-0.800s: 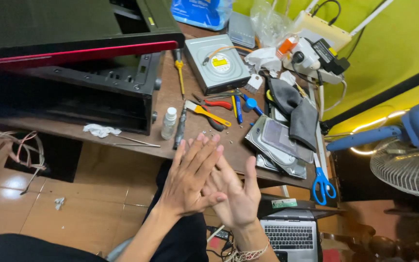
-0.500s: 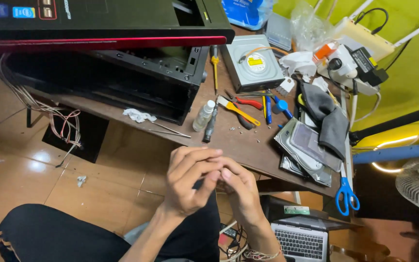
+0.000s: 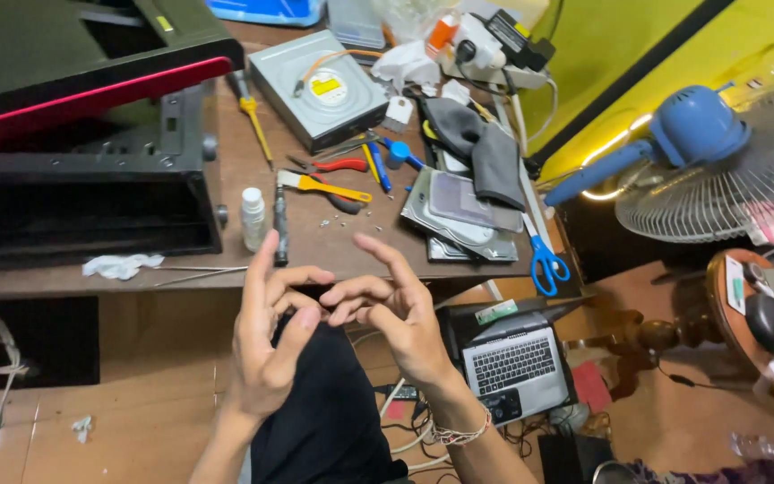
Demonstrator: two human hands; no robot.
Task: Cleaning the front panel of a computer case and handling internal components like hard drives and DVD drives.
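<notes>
A: Bare skin only: the left hand (image 3: 266, 345) and right hand (image 3: 396, 309) meet fingertip to fingertip above the lap, fingers loosely curled, holding nothing I can make out

B: Best to keep the fingertips close and work slowly. Nearest things?

A: On the wooden table (image 3: 333, 246), a small white bottle (image 3: 253, 218) and a black pen-like tool (image 3: 280, 224). Farther back, a grey disc drive (image 3: 320, 85) and a black computer case (image 3: 82, 152). A laptop (image 3: 517, 367) sits on the floor, a blue fan (image 3: 718, 152) by the yellow wall

Both forearms are bare, with no sleeves showing. The right hand (image 3: 400, 309) has a beaded bracelet (image 3: 459, 435) of pale and reddish beads just below it at the wrist. The left hand (image 3: 270, 336) wears nothing. Black trousers (image 3: 324, 412) cover the legs.
</notes>
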